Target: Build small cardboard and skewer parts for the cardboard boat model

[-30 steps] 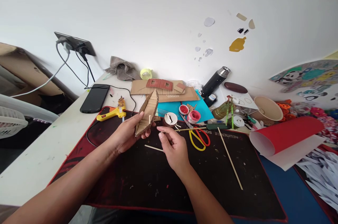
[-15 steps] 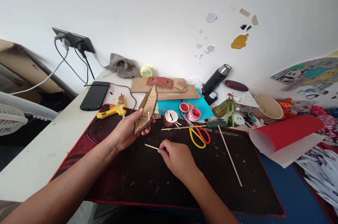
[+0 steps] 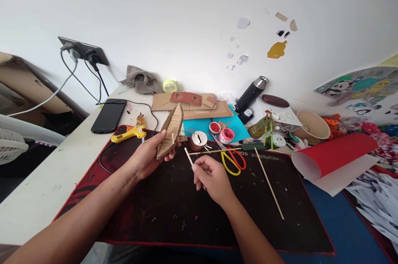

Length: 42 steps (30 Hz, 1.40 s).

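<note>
My left hand is closed around a small cardboard boat, its pointed end tilted up and away. A short wooden peg stands inside the boat. Between the thumb and fingers of my right hand is a short wooden stick, pointing up and left, apart from the boat. Behind the stick are an open jar with a white lid and a long thin stick on the dark mat. Scissors with red and yellow handles lie beyond my right hand.
A yellow glue gun and a phone lie at left, with a cable nearby. Cardboard pieces, pink paint pots and a black flask are at the back. Another stick and a red sheet lie right.
My right hand has lifted the short stick off the mat and turned it from nearly flat to upright-leaning. My left hand still holds the boat in about the same place. The view has shifted slightly.
</note>
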Available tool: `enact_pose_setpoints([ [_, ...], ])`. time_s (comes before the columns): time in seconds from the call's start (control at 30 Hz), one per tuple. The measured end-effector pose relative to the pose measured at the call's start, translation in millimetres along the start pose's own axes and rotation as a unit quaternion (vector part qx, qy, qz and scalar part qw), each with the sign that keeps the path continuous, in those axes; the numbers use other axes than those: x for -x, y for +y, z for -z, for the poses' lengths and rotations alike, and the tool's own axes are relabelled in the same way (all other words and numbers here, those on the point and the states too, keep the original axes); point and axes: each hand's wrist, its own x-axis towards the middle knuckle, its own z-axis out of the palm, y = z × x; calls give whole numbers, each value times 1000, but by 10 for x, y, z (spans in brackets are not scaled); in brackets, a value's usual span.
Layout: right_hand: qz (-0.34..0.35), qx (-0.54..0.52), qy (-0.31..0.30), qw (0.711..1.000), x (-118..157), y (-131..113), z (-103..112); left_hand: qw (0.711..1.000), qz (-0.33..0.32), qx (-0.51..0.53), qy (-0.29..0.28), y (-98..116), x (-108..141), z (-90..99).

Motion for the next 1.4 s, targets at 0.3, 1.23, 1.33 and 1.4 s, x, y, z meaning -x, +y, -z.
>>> enact_pose_setpoints([
  [0.3,11,-105,25,994,-165,-91,-59,998,-20,-19,-58,-110,3,36],
  [1.23,47,-183,-14,982,-211,-38,-122,994,4,-66,-88,-170,48,-7],
  [1.33,48,-193,-23,980,-217,-23,-116,993,3,-72,-90,-176,50,1],
  [1.4,49,-198,-31,979,-214,-19,-114,993,7,-74,-96,-177,53,7],
])
